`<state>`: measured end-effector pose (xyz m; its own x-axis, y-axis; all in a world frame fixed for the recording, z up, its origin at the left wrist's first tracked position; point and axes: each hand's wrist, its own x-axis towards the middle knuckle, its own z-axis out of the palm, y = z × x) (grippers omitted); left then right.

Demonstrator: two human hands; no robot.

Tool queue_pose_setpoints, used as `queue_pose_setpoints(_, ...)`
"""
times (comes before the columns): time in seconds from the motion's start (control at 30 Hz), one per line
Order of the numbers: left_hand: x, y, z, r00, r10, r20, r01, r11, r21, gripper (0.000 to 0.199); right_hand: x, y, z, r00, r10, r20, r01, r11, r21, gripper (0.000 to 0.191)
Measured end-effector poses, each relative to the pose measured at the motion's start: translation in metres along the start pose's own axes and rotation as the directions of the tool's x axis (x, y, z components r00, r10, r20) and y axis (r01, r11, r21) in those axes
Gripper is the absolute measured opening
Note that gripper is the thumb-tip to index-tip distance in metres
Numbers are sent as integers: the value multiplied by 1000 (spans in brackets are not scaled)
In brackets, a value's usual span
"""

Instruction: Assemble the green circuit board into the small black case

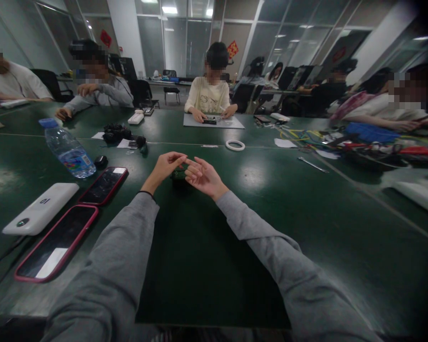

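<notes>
Above the dark green table [267,209], my two hands meet at the fingertips. My left hand [167,167] is closed in a pinch, its tips against those of the other hand. With its palm turned up and several fingers curled, my right hand [206,179] reaches its fingertips to that pinch. Whatever may be between them is too small to make out. Just below and behind the hands lies a small dark green object [179,175], partly covered by them and not clear in kind.
To my left are two red-cased phones [59,242] [105,185], a white power bank [43,209] and a tilted-looking water bottle [69,149]. Ahead lies a white tape ring [235,145]. Tangled cables [364,142] fill the right. Across the table a person [211,95] works on a grey mat [214,125].
</notes>
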<state>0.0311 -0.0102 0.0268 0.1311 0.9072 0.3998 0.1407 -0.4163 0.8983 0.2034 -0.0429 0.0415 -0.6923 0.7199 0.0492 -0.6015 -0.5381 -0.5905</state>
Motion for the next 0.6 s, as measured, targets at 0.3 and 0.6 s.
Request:
queue_pose_setpoints(0.3,1,0,3,999,-32,-36,32,999,-10,39,0,3,5,1000,4,5,-4,1000,-25,45)
queue_pose_setpoints(0.6,-1,2,6,997,2,-71,-4,1000,-25,39,-1,5,12,1000,-13,-7,13,1000,23,46)
